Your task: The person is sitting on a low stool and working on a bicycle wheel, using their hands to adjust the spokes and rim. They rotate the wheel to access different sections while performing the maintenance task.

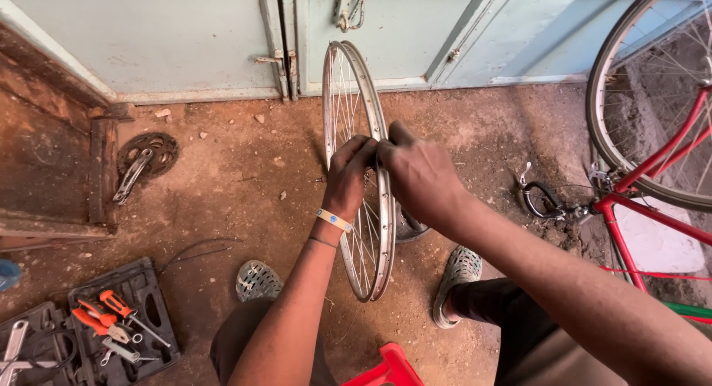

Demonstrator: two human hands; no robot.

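Note:
A bare bicycle wheel with a silver rim [361, 89] and thin spokes stands upright on the dirt floor between my feet, edge-on to me. My left hand [348, 175] grips the rim from the left, with a pale wristband on the wrist. My right hand [419, 175] grips the same rim from the right, fingers curled over its top edge. The two hands meet at about mid-height of the wheel. Part of a dark hub or cassette [410, 226] shows behind my right wrist.
An open black tool case [104, 323] with orange-handled tools lies at bottom left. A crank with chainring [144, 160] leans by a wooden step. A red bicycle frame [653, 171] with its wheel stands at right. A red stool [382, 371] is beneath me.

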